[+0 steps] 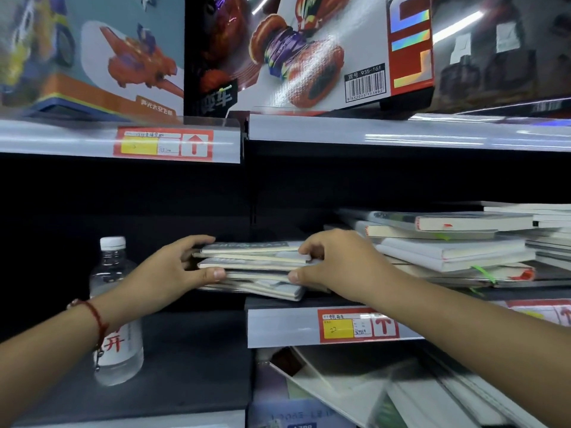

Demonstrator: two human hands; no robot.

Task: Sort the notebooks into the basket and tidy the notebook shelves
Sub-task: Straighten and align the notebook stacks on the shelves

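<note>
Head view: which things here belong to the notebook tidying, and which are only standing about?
Belong to the job:
- small notebook stack, gripped at its ends by the left hand and right hand
- messy notebook pile to its right

Only standing about:
- water bottle
- toy boxes on the shelf above
- price tag

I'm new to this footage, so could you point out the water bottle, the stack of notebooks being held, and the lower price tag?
Water bottle [108,267]: head view, clear upper body.
Stack [256,268]: head view, page edges.
Price tag [355,325]: head view, label's middle.
</note>
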